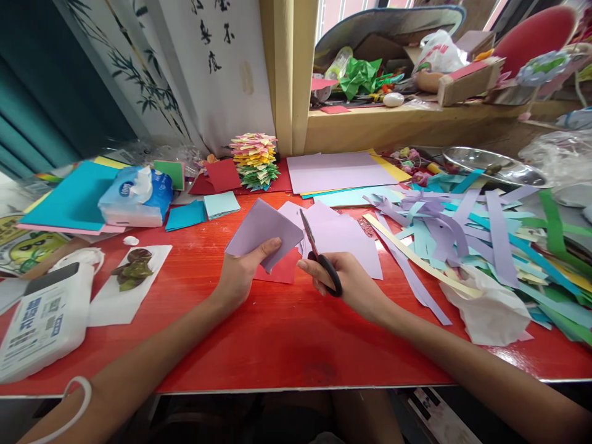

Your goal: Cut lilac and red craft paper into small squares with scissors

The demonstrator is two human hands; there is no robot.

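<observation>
To your left on the red bench (277,361) you have a white labelled case (50,336), and just beside it brownish-green scraps (132,280) lying on a white sheet (110,309). Farther back, you see a blue tissue pack (132,202) below a hanging scroll (231,80) with bamboo and black characters. Toward your right sits a shiny metal bowl (467,158); the sill (370,132) behind carries a white plastic bag (439,52).

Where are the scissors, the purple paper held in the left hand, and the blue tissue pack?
Scissors (311,238): head view, on the blades.
Held purple paper (261,228): head view, middle of its face.
Blue tissue pack (133,200): head view, on its printed wrapper.
</observation>
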